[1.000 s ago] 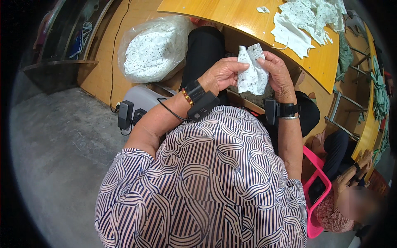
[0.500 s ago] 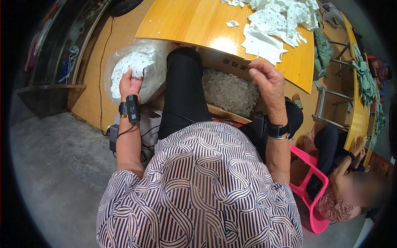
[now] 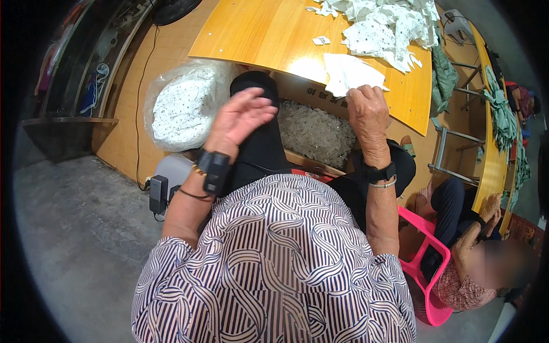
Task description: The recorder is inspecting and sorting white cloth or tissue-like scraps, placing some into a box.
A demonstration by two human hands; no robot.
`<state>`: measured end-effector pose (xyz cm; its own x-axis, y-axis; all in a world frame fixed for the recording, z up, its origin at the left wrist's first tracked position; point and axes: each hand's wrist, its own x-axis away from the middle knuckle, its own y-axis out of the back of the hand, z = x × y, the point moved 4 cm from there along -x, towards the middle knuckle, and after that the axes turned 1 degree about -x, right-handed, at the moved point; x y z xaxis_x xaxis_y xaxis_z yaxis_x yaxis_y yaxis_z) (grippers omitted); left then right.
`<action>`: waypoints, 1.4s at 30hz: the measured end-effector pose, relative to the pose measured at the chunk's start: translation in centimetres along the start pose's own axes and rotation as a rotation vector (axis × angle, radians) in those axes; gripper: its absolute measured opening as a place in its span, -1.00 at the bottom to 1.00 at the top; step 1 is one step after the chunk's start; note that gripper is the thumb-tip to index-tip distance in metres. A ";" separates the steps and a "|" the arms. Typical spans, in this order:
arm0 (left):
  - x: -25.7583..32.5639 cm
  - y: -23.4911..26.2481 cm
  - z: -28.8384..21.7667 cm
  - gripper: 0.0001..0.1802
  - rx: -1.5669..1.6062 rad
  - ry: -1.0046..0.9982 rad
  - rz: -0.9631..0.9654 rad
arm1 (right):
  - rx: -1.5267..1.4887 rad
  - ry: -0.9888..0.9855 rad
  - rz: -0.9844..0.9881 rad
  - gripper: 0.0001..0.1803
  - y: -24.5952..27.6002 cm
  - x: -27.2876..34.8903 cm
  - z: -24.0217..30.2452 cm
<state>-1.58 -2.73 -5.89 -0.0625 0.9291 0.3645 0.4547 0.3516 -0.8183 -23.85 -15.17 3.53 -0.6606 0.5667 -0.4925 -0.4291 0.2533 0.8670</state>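
My left hand (image 3: 240,119) hangs in the air above my lap, fingers spread, holding nothing. My right hand (image 3: 366,111) reaches to the near edge of the wooden table (image 3: 257,34) and its fingers pinch a white cloth piece (image 3: 349,73) lying there. A heap of white dotted fabric pieces (image 3: 389,26) covers the far side of the table. Between my knees sits a cardboard box (image 3: 311,134) filled with pale translucent scraps. A clear plastic bag of white dotted cloth (image 3: 183,108) stands to my left on the floor.
Another person (image 3: 480,251) sits at my right beside a pink plastic chair (image 3: 426,268). Green fabric (image 3: 503,114) hangs over a second wooden table on the right. A black power adapter (image 3: 158,194) and cable lie on the grey floor at my left.
My left hand left the plastic bag and swung up toward the middle, open. My right hand moved from the box up to the table edge and took hold of a white piece.
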 end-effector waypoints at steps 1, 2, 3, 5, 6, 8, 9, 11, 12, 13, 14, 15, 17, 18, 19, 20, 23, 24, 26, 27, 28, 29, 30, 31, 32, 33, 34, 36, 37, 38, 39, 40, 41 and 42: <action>-0.4 -1.4 1.9 -0.63 -0.010 0.087 -0.022 | -0.007 0.001 0.000 -0.92 0.3 0.2 0.3; -1.2 -2.2 4.0 -0.60 0.011 0.211 0.028 | -0.086 0.005 0.001 -0.93 0.7 0.4 0.7; -1.8 -3.6 5.8 -0.54 0.017 0.297 0.058 | -0.160 0.002 -0.002 -0.90 1.2 0.7 0.8; -3.4 -5.8 8.8 -0.45 0.033 0.373 0.163 | -0.176 0.025 0.013 -0.89 1.4 1.4 1.2; -4.3 -6.7 9.8 -0.45 0.093 0.389 0.218 | -0.195 0.049 0.029 -0.88 1.3 1.9 1.5; -4.4 -9.5 9.6 -0.50 0.120 0.260 0.043 | -0.201 0.047 0.034 -0.87 1.0 2.6 1.8; -4.9 -9.9 10.2 -0.50 0.114 0.267 0.044 | -0.227 0.050 0.048 -0.87 1.0 2.9 2.2; -6.3 -10.2 10.3 -0.59 0.131 0.179 0.062 | -0.268 0.065 0.044 -0.88 0.6 3.4 2.4; -6.8 -9.9 10.5 -0.59 0.125 0.183 0.061 | -0.270 0.058 0.041 -0.88 0.5 3.7 2.3; -7.1 -9.6 10.5 -0.61 0.171 0.152 0.085 | -0.322 0.049 0.027 -0.88 0.6 4.1 2.3; -7.4 -9.3 10.6 -0.64 0.217 0.119 0.108 | -0.374 0.042 0.014 -0.88 0.6 4.3 2.3; -6.7 -9.6 9.9 -0.61 0.217 0.098 0.090 | -0.410 0.017 -0.037 -0.89 0.6 4.8 2.0; -6.0 -9.5 9.3 -0.59 0.179 0.115 0.044 | -0.364 -0.074 0.124 -0.92 -0.6 6.6 0.9; -5.7 -9.2 9.1 -0.57 0.150 0.113 -0.001 | -0.320 -0.142 0.288 -0.95 -1.7 7.8 0.1; -5.6 -9.0 9.0 -0.55 0.127 0.109 -0.004 | -0.303 -0.219 0.469 -0.94 -3.0 8.9 -0.7; -5.6 -8.8 8.9 -0.55 0.123 0.110 -0.008 | -0.308 -0.221 0.468 -0.94 -3.5 9.6 -1.6; -5.8 -8.1 7.7 -0.53 0.040 0.007 -0.015 | -0.464 -0.270 0.511 -0.64 -3.9 10.4 -2.4; -5.7 -8.0 7.5 -0.53 0.039 0.010 -0.017 | -0.466 -0.272 0.511 -0.64 -3.7 10.0 -2.3; -5.5 -8.1 7.3 -0.53 -0.059 0.008 0.043 | -0.910 -0.468 0.366 -0.49 -3.5 8.6 -2.5; -5.3 -7.9 7.3 -0.53 -0.060 0.006 0.040 | -1.137 -0.607 0.385 -0.48 -4.0 8.0 -2.4; -5.1 -7.9 7.5 -0.53 -0.071 0.012 0.056 | -1.135 -0.610 0.384 -0.48 -3.9 7.1 -2.1; -5.0 -7.8 7.7 -0.52 -0.082 0.016 0.072 | -1.377 -0.774 0.390 -0.46 -4.1 6.6 -1.8; -4.8 -7.8 7.9 -0.52 -0.082 0.018 0.072 | -1.619 -0.938 0.390 -0.43 -4.6 6.3 -1.6; -4.6 -8.0 8.1 -0.52 -0.074 0.028 0.098 | -1.738 -0.957 0.411 -0.51 -5.6 6.0 -1.3; -4.5 -8.1 8.3 -0.51 -0.065 0.038 0.124 | -1.737 -0.957 0.412 -0.51 -6.1 5.8 -1.0; -4.2 -8.2 8.4 -0.52 -0.060 0.040 0.125 | -1.806 -1.003 0.265 -0.58 -6.3 4.9 -0.3; -4.0 -7.9 8.3 -0.52 -0.057 0.036 0.121 | -1.869 -1.045 0.115 -0.65 -6.3 4.5 0.0; -3.8 -6.8 8.1 -0.52 -0.101 0.048 0.045 | -1.816 -1.008 0.125 -0.71 -6.6 5.0 -0.4; -3.8 -6.4 7.9 -0.52 -0.100 0.043 0.042 | -1.764 -0.972 0.126 -0.77 -6.8 5.4 -0.8; -3.7 -6.0 7.6 -0.56 -0.097 0.017 0.045 | -1.766 -0.969 0.132 -0.77 -7.2 5.9 -1.0; -3.7 -5.8 7.3 -0.59 -0.095 -0.006 0.049 | -1.631 -1.065 0.151 -0.80 -7.7 7.1 -1.7; -3.6 -5.6 6.8 -0.59 -0.096 -0.009 0.047 | -1.493 -1.153 0.168 -0.82 -8.2 8.3 -2.6; -3.6 -5.7 6.5 -0.57 -0.086 0.057 0.121 | -1.331 -1.145 0.282 -0.76 -8.9 9.7 -3.8; -3.5 -5.7 6.4 -0.54 -0.075 0.121 0.190 | -1.338 -1.142 0.289 -0.76 -9.0 10.4 -4.6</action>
<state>-9.59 -7.25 -5.32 0.1354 0.9556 0.2616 0.5134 0.1582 -0.8435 -29.77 -15.16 -9.73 -0.3339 0.8305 0.4458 -0.9321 -0.3613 -0.0251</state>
